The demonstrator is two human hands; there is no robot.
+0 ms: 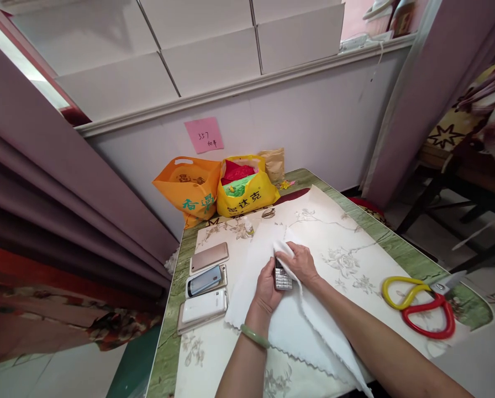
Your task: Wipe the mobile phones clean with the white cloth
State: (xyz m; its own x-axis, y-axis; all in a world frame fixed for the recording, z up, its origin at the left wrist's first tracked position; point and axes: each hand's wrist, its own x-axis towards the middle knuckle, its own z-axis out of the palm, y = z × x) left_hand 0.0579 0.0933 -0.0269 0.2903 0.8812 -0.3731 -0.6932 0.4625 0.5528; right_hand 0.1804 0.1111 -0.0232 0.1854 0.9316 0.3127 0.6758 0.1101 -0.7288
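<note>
A small silver keypad mobile phone (283, 279) is gripped along its left side by my left hand (266, 284), keys facing up. My right hand (302, 262) pinches a fold of white cloth (314, 331) against the phone's upper end, so the screen is mostly covered. The rest of the cloth drapes down over the table towards me. To the left lie several phones: a rose-gold one (209, 257) at the back, a blue one (204, 280) resting on another phone, and a white one (205, 305) stacked on another at the front.
Large scissors (424, 301) with yellow and red handles lie at the table's right edge. An orange bag (187, 188) and a yellow bag (247, 188) stand at the back by the wall. Small glasses (268, 213) and a little bottle (248, 225) lie before them.
</note>
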